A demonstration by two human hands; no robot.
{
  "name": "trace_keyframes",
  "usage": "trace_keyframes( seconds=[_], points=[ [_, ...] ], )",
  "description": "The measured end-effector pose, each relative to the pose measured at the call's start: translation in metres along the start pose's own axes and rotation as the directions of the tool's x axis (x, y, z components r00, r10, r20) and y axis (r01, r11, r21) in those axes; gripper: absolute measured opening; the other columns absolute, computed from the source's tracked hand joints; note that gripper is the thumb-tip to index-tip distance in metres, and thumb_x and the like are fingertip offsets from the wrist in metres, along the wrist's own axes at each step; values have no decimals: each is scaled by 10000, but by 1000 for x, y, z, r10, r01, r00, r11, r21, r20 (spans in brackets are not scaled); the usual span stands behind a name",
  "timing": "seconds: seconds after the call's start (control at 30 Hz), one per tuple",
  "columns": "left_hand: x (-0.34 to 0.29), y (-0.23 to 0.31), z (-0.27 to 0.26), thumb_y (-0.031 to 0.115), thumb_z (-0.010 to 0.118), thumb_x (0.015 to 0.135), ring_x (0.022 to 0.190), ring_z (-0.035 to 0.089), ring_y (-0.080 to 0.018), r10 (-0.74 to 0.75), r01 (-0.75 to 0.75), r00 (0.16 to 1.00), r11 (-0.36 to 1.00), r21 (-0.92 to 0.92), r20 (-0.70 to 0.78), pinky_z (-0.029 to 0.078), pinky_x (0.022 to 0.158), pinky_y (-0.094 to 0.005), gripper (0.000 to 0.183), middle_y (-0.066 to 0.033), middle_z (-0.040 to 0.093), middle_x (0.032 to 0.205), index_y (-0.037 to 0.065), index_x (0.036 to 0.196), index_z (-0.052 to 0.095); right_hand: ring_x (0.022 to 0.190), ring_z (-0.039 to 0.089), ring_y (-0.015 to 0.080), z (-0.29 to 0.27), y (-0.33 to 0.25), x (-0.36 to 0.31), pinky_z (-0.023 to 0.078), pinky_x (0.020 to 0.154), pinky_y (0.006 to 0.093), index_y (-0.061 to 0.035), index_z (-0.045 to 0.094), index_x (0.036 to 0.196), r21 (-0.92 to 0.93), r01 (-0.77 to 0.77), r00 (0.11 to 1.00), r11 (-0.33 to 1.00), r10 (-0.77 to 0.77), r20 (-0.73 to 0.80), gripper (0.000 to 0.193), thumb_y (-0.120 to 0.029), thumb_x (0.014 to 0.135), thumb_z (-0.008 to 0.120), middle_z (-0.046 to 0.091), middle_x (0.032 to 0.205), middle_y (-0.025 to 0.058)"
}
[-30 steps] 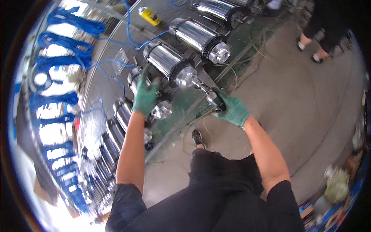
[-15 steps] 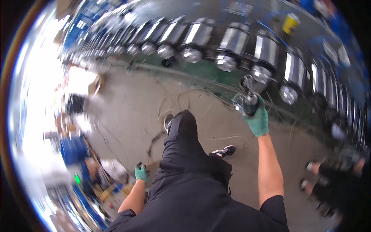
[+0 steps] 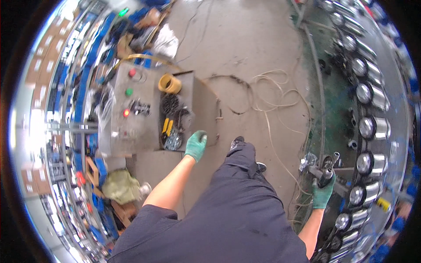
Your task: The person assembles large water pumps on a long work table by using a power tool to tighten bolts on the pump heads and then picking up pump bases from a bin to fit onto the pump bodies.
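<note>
My left hand (image 3: pixel 196 145), in a green glove, is near the front corner of a grey metal control box (image 3: pixel 118 142). Its fingers are loosely bent and apart, with nothing visible in them. My right hand (image 3: pixel 322 193), also gloved in green, is closed around a dark hand tool with shiny metal ends (image 3: pixel 326 176); its exact kind is unclear. Beside that tool is a clear, crinkled plastic piece (image 3: pixel 308 162); whether it is held too, I cannot tell. The right hand is close to a row of shiny metal cylinders with black collars (image 3: pixel 370 128).
An open tray on the box holds a yellow cup-like ring (image 3: pixel 169 83), yellow-handled pliers (image 3: pixel 167 126) and dark parts. Pale hose (image 3: pixel 268 118) loops over the floor. Left stand crowded blue shelves and brown cartons (image 3: pixel 44 65). A light green sack (image 3: pixel 120 187) lies below the box.
My view has turned left, so the cylinder row lies on the right and the control box has come into sight. The right hand still grips the tool; my left hand has risen.
</note>
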State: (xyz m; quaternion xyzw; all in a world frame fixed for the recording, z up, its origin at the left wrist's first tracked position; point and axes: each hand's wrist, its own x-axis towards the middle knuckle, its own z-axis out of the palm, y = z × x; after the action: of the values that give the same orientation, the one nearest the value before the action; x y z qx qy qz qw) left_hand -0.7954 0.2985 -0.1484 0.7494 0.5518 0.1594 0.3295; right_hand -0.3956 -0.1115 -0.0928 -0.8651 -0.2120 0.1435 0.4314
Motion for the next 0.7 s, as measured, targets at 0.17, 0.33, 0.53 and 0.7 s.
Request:
trace_keyframes(
  seconds=[0.17, 0.33, 0.53, 0.7],
  points=[
    [5, -54, -22, 76, 657, 957, 823, 676, -169, -98, 92, 990, 993, -70, -96, 546, 792, -312, 146, -100, 724, 939, 48, 1095, 696, 1243, 587, 228, 39, -60, 25, 439, 1104, 371, -76, 423, 1499, -89, 112, 981, 990, -96, 169, 811, -30, 772, 780, 585, 1382, 123],
    [32, -127, -55, 47, 619, 943, 791, 685, -213, -453, 443, 857, 891, -98, -247, 551, 749, -357, 121, -113, 739, 885, 59, 1023, 709, 1269, 573, 243, 73, -138, 38, 431, 1109, 366, -65, 435, 1504, -194, 94, 947, 976, -28, 321, 794, -50, 795, 790, 573, 1440, 122],
    [19, -199, -106, 80, 705, 869, 1027, 688, -374, -292, 275, 956, 907, 320, 5, 542, 939, -427, 322, -186, 715, 1124, 92, 1191, 711, 1257, 577, 215, 108, -170, 35, 440, 1091, 341, -74, 430, 1510, -180, 196, 939, 964, -131, 317, 796, -19, 795, 774, 586, 1396, 109],
    [34, -172, -109, 116, 735, 908, 1204, 622, -305, -228, 214, 945, 973, 82, 234, 520, 1015, -398, 535, -160, 590, 1367, 69, 1415, 573, 1265, 573, 211, 116, -184, 19, 433, 1108, 343, -67, 430, 1509, -76, 92, 973, 993, -73, 221, 800, 7, 780, 751, 578, 1395, 95]
  ],
)
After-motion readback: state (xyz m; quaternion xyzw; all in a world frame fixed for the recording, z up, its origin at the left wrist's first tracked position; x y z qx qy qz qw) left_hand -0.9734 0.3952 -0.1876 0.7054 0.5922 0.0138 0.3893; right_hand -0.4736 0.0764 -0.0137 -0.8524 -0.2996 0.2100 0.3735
